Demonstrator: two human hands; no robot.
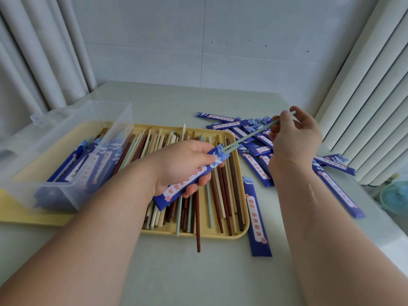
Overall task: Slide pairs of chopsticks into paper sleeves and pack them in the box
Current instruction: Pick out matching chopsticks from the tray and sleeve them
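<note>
You are at the sleeving step: your left hand [181, 164] grips a blue paper sleeve [171, 193] above the yellow tray [234, 236], fingers curled round its middle with the open mouth turned up and to the right. Your right hand [295, 138] pinches the far ends of a pale green pair of chopsticks [254, 134] between thumb and fingertips, and their tips sit right at the sleeve's mouth, seemingly just inside it. The next move calls for a straight push along the sleeve's own line, with the two sticks kept side by side so that neither catches the paper edge or splits off outside; hold the sleeve firmly enough to resist the push without crushing it flat. Then the filled sleeve goes into the clear box [72, 120] at your left, where sleeved pairs already lie. Many loose chopsticks [220, 195] lie in the tray, and a pile of empty sleeves [256, 162] lies on the table to your right, so the task looks far from done.
</note>
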